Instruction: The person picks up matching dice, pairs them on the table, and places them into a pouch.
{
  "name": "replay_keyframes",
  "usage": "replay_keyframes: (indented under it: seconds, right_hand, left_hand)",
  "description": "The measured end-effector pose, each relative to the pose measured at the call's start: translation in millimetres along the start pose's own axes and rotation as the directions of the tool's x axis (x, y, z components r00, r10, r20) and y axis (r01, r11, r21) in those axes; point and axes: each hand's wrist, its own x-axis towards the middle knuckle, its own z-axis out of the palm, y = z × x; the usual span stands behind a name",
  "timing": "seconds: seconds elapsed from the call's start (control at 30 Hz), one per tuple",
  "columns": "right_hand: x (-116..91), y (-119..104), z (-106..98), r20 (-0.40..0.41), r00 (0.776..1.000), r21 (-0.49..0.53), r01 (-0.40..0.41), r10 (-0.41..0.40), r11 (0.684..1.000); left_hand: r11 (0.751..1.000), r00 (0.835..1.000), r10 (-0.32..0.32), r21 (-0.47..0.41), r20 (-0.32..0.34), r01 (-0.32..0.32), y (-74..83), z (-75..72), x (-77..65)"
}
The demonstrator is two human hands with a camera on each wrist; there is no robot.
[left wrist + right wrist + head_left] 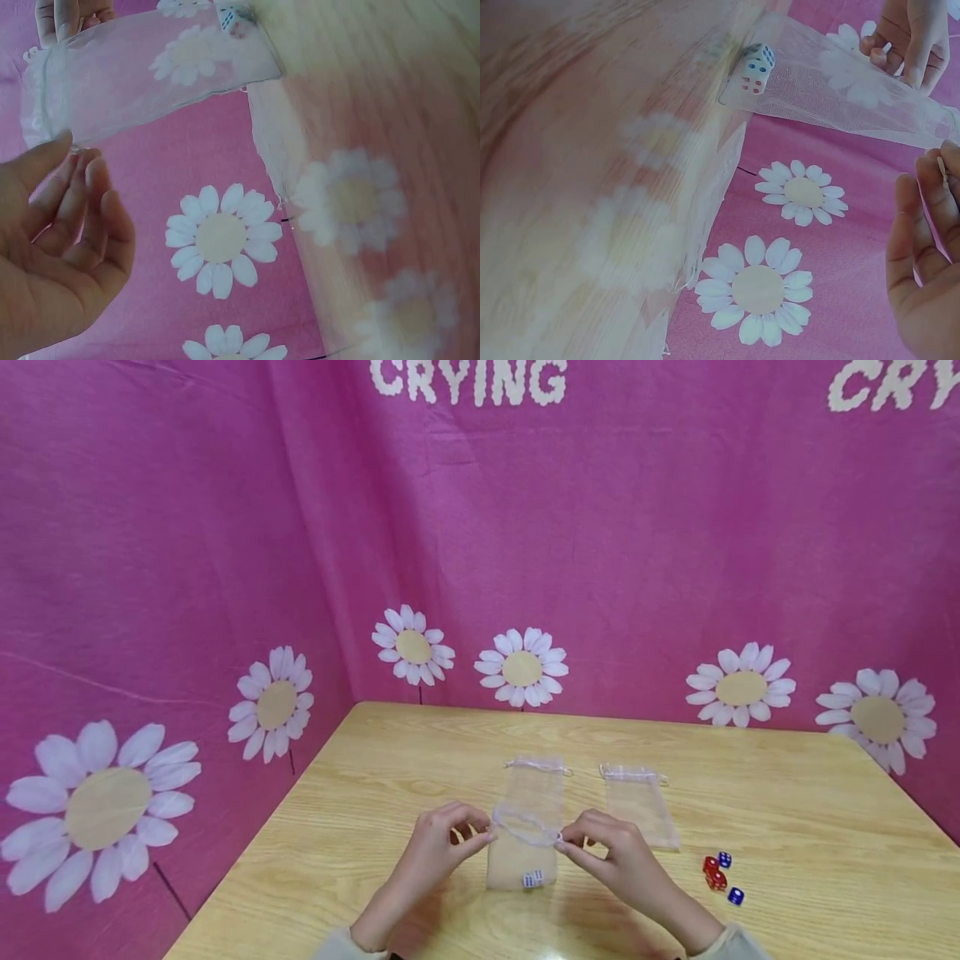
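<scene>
See pink backdrop w/ daisies & lettering, hung round back of wood-grain surface, prob. to screen off work area. Near front of surface, works w/ left hand & right hand: pinches one side of sheer held pouch at its mouth w/ left fingers, opp. side w/ right fingers, both sets clamped on thin edge/cord. Prob. grips both sides to spread mouth evenly, & only by tips so as not to crush mesh. Holds pouch mouth up, bottom twd camera; can't tell re: bottom touching surface or hanging just above. Just beyond, partly behind held pouch, see 2nd pouch lying flat; to its right, 3rd pouch, also flat, likely laid there for easy reach. Low in held pouch, twd right bottom corner, see white dice (looks like 2), presumably there by own weight. Right of right hand, on surface, see red dice & blue dice, loosely clustered, apart from pouches, prob. set aside to avoid getting knocked.
</scene>
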Motion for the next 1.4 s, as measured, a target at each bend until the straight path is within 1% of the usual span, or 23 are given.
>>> replay_keyframes:
  seconds: [0.1,0.17,0.27,0.33,0.47,0.53,0.63,0.73,0.97,1.1,1.3,1.4]
  right_hand:
    - [-1,0,1,0.001,1.000,0.007,-0.006,0.006,1.000]
    - [-1,1,1,-0.002,1.000,0.007,0.001,-0.001,1.000]
    - [0,2,1,-0.006,1.000,0.006,0.027,-0.027,1.000]
    - [1,2,0,0.000,1.000,-0.007,0.022,-0.022,1.000]
    - [2,-1,-4,0.025,0.999,-0.038,-0.045,0.046,0.998]
    - [3,-2,-6,0.031,0.997,-0.053,-0.065,0.067,0.996]
    - [3,-1,-9,0.020,0.998,-0.068,-0.056,0.058,0.996]
    - [3,1,-12,-0.001,0.999,-0.069,-0.033,0.033,0.997]
    - [1,5,-21,-0.001,0.997,-0.122,-0.072,0.073,0.990]
    - [0,9,-25,-0.015,0.999,-0.150,-0.049,0.048,0.987]
    - [-1,10,-32,-0.022,0.998,-0.197,-0.057,0.054,0.979]
    - [-2,13,-35,-0.031,0.999,-0.210,-0.037,0.032,0.977]
  left_hand:
    - [1.000,1.000,-0.004,0.010,-0.016,0.004,1.6,1.4,0.0]
    - [1.000,1.000,-0.008,0.016,-0.006,0.008,2.4,1.2,0.2]
    - [0.999,1.000,0.008,0.032,0.021,-0.008,3.2,-0.2,1.4]
    - [0.998,0.999,0.030,0.050,0.034,-0.032,3.3,-1.8,2.4]
    - [0.991,0.995,0.087,0.098,0.052,-0.092,2.5,-7.2,3.3]
    - [0.984,0.991,0.119,0.129,0.057,-0.125,1.4,-10.4,3.3]
    - [0.970,0.984,0.167,0.167,0.062,-0.175,-0.4,-15.6,3.3]
    - [0.962,0.980,0.184,0.192,0.070,-0.194,-1.8,-20.3,3.7]
    - [0.958,0.983,0.172,0.218,0.072,-0.184,-4.4,-30.5,4.0]
    - [0.956,0.984,0.166,0.234,0.064,-0.176,-5.6,-34.6,3.8]
    - [0.951,0.986,0.152,0.261,0.071,-0.166,-8.2,-40.9,1.7]
    - [0.950,0.987,0.145,0.271,0.070,-0.159,-10.8,-44.5,0.1]
